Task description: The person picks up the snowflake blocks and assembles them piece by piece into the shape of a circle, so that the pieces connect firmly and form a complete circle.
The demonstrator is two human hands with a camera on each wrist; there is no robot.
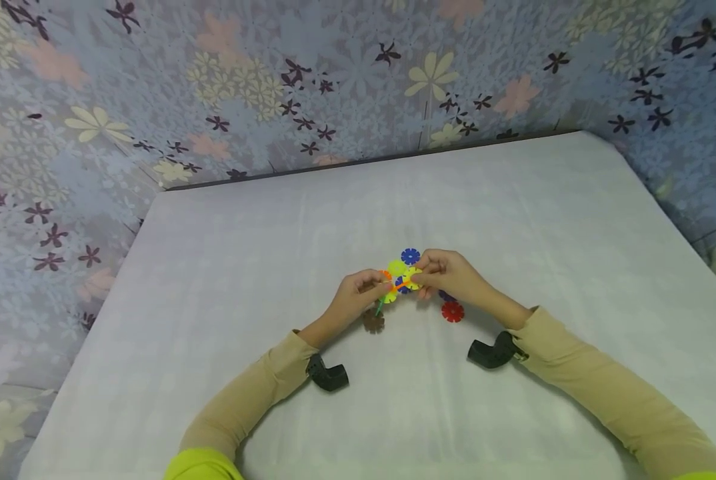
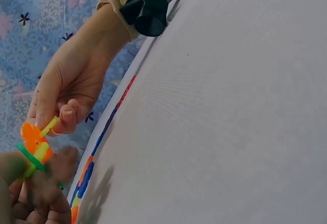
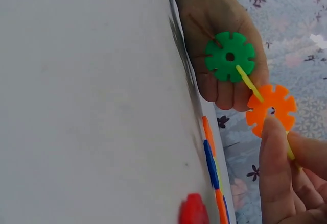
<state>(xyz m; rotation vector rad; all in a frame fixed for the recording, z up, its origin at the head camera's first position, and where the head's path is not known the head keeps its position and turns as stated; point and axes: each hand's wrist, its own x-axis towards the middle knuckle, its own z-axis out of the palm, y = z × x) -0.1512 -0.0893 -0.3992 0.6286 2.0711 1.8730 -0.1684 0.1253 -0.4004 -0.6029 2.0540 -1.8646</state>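
Between the two hands is a chain of notched plastic discs slotted together. An orange disc (image 3: pixel 278 103) sits in its middle, a yellow disc (image 3: pixel 249 83) and a green disc (image 3: pixel 230 56) follow toward the left hand, and a brown disc (image 1: pixel 374 323) hangs below. My left hand (image 1: pixel 361 293) holds the chain at its yellow and green part; its fingers blur in the left wrist view. My right hand (image 1: pixel 454 275) pinches another yellow disc (image 1: pixel 414 278) at the orange disc's edge, with thumb and fingertips.
Loose discs lie flat on the white-covered table (image 1: pixel 262 267) around the hands: a blue disc (image 1: pixel 411 256) behind, a red disc (image 1: pixel 453 311) by the right wrist, others partly hidden. Black wrist mounts (image 1: pixel 328 375) hang beneath both sleeves. A flowered wall covering (image 1: pixel 334 87) rises behind the table.
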